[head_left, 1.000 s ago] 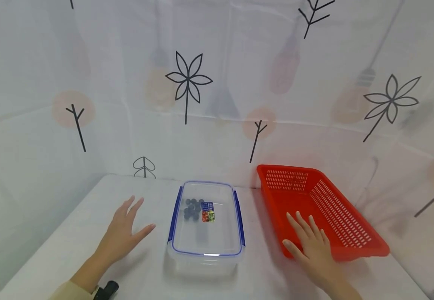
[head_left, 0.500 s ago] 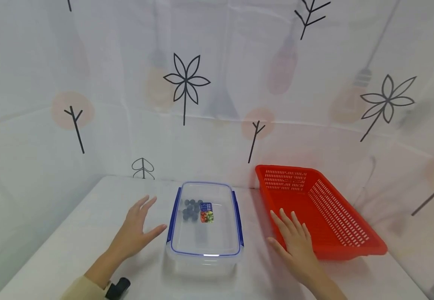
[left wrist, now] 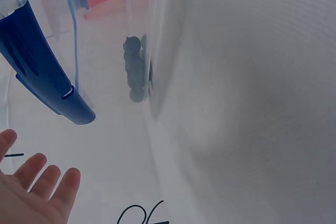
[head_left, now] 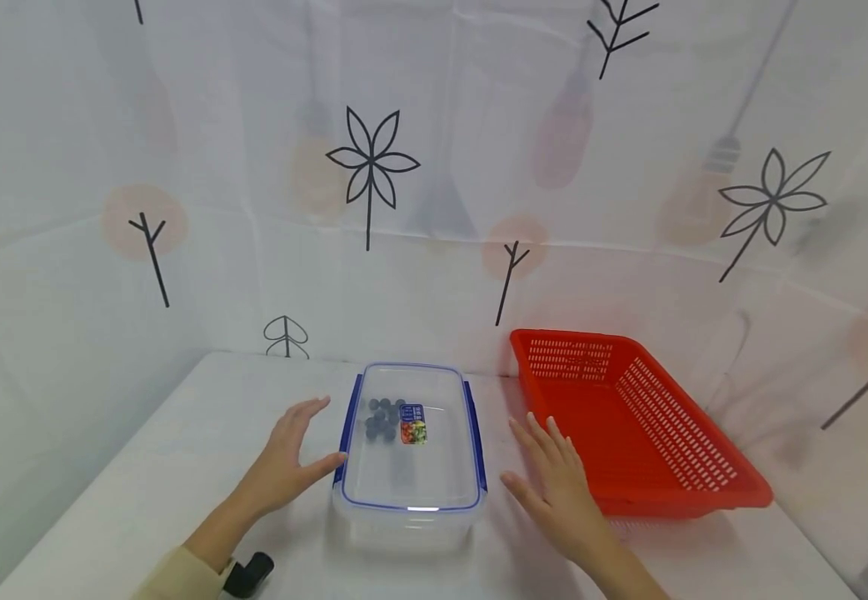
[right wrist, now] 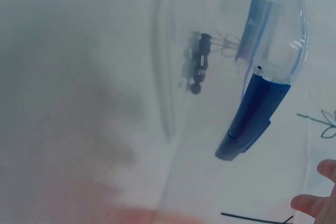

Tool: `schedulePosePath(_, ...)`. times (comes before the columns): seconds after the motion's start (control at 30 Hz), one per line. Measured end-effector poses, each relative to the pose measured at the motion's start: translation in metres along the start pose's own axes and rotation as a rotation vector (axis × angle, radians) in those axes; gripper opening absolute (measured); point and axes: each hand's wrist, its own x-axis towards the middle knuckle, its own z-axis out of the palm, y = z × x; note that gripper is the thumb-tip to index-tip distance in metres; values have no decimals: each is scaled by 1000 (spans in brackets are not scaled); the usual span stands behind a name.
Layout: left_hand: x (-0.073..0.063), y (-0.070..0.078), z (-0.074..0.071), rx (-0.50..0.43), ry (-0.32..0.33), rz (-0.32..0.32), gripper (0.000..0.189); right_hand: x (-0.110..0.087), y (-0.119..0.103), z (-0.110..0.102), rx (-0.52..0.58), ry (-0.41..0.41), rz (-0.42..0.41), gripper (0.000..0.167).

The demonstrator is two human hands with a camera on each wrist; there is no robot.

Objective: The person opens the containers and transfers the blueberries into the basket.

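A clear plastic food container (head_left: 441,475) with a blue-edged lid and blue side latches stands on the white table. Through its lid I see a cluster of dark round fruit, like blueberries or grapes (head_left: 381,421), beside a small printed label (head_left: 414,424). My left hand (head_left: 287,462) is at the container's left side, fingers spread, thumb tip right at the left latch (left wrist: 47,72). On the other side, my right hand (head_left: 554,492) hovers with straight fingers between the container and a red basket, facing the right latch (right wrist: 252,116). Both hands hold nothing.
The red perforated basket (head_left: 629,500) stands right of the container, close to my right hand. A white cloth (head_left: 434,283) printed with plants hangs behind the table (head_left: 202,433). A dark device (head_left: 249,575) sits at my left wrist.
Both hands have moved inward toward the container: the left one rightward, the right one leftward, away from over the basket. The container and basket stay in place.
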Motion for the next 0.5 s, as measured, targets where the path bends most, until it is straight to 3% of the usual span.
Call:
schedulePosePath(0.33, 3, 6, 5, -127, -60, -50, 82, 7, -7, 11, 88, -70, 52, 70)
schedulePosePath(0.5, 4, 9, 8, -176, -107, -120, 85, 12, -10, 16, 166, -116, 106, 71)
